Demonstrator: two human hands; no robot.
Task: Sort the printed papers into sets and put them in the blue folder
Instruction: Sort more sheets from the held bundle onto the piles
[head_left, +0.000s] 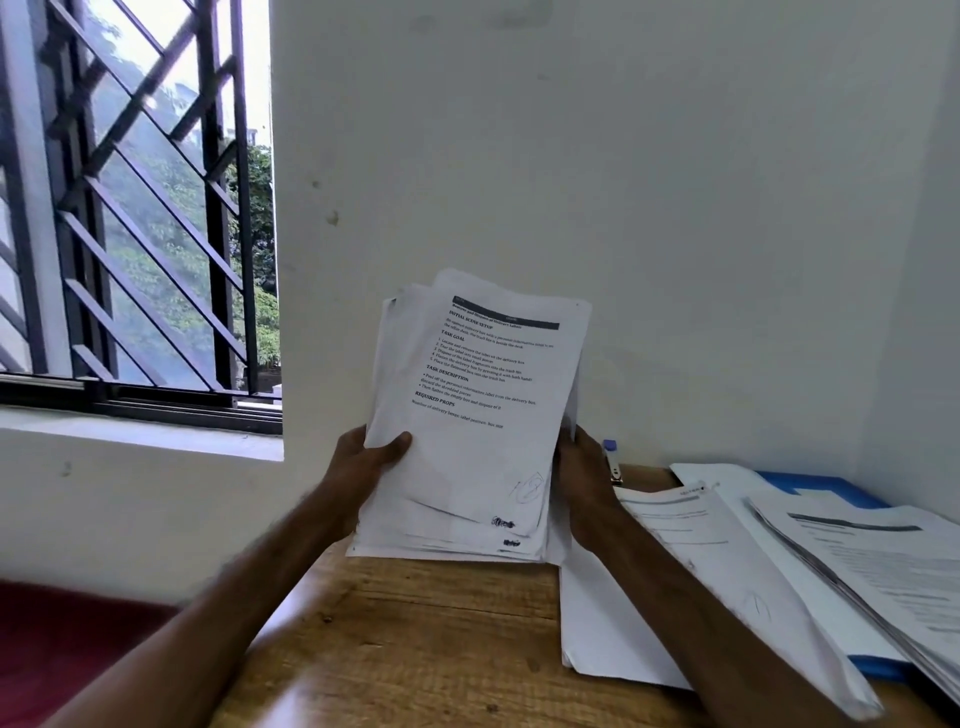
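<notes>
I hold a thick stack of printed papers (478, 415) upright above the wooden table (415, 623), its lower edge close to the tabletop. My left hand (363, 462) grips the stack's left edge, thumb on the front sheet. My right hand (584, 478) grips the right edge, fingers hidden behind the sheets. The sheets are fanned unevenly at the top. The blue folder (821, 486) lies at the right under more printed papers (852, 561); only its blue corners show.
A blue-capped pen and a metal clip (612, 460) lie on the table by the wall behind my right hand. A loose white sheet (602, 634) lies flat left of the folder. The white wall is close ahead; a barred window (130, 208) is at left.
</notes>
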